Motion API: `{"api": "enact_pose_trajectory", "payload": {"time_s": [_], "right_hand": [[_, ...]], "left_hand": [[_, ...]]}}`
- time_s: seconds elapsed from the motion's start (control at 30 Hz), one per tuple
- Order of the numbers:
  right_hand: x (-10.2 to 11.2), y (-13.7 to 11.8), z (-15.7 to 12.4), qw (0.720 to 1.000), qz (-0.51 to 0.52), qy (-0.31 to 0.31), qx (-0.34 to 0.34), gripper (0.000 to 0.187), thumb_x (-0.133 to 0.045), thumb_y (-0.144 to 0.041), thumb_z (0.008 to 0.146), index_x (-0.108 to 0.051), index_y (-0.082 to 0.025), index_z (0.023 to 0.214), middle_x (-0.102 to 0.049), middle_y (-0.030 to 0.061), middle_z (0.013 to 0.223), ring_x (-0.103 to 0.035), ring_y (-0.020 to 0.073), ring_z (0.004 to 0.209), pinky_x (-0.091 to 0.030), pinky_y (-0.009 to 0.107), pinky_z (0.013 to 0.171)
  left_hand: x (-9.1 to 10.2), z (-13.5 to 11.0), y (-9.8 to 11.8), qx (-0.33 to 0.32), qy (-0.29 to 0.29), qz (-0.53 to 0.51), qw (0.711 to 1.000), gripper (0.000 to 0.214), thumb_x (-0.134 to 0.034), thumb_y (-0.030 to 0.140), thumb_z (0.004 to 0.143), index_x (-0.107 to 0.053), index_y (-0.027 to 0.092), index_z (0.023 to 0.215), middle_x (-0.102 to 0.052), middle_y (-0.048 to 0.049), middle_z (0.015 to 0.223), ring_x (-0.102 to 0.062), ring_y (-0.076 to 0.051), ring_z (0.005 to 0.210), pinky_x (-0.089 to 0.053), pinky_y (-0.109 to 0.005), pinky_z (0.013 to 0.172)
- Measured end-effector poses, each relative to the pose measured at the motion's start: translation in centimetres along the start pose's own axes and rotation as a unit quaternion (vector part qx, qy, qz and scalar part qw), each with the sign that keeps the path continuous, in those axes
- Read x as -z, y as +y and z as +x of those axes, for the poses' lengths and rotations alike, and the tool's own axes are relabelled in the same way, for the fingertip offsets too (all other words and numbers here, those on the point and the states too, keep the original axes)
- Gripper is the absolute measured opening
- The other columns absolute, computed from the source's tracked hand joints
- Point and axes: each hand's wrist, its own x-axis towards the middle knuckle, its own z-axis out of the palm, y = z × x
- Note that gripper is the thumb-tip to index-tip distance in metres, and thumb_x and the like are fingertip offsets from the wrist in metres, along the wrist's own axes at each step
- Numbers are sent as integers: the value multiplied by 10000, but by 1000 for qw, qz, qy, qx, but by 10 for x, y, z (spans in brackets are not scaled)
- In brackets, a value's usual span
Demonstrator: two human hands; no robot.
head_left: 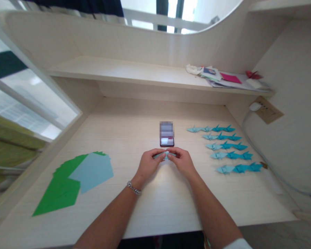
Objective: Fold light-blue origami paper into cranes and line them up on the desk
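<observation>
Between my two hands is a small light blue folded paper piece (167,155), its ends and edges partly covered by my fingers. My left hand (152,162), with a chain bracelet at the wrist, pinches its left side. On its right side, the thumb and fingers of my right hand (181,160) are closed in a pinch too. Just beyond my fingertips lies a phone (167,142), its upper screen blurred out. Off to the right stand several rows of blue folded paper cranes (232,155), running from pale to deeper blue.
Fanned green paper sheets (59,193) and light blue sheets (95,171) lie on the desk (155,214) at left. Above the desk's back runs a shelf (132,71) bearing papers (217,77). A white cable (264,152) hangs from a wall socket (268,109) at right.
</observation>
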Motion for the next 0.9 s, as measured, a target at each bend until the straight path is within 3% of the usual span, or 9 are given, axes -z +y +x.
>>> {"api": "enact_pose_trajectory", "payload": {"time_s": [0.2,0.63,0.9], "right_hand": [[-3,1,-2,1000,-2,29,3,218,-665,-284,725,-724,-202,919,-722,60,912,-656,209,831,-517,348,773],[-5,-5,-5,994,-45,56,81,149,-656,-269,750,-736,-244,873,-723,39,879,-656,202,841,-516,352,812],[-5,-1,-4,998,-39,37,44,127,-663,-241,723,-712,-197,831,-710,43,826,-649,191,780,-509,305,725]], "left_hand": [[2,0,1,-12,30,14,999,289,-685,320,717,-700,155,954,-716,-80,911,-675,-183,708,-563,-306,663],[2,1,2,-9,41,9,999,252,-700,322,707,-719,151,890,-724,-72,796,-666,-183,674,-548,-298,650],[3,0,0,-28,18,47,998,175,-676,303,730,-711,172,841,-717,-56,779,-662,-179,691,-534,-298,667]]}}
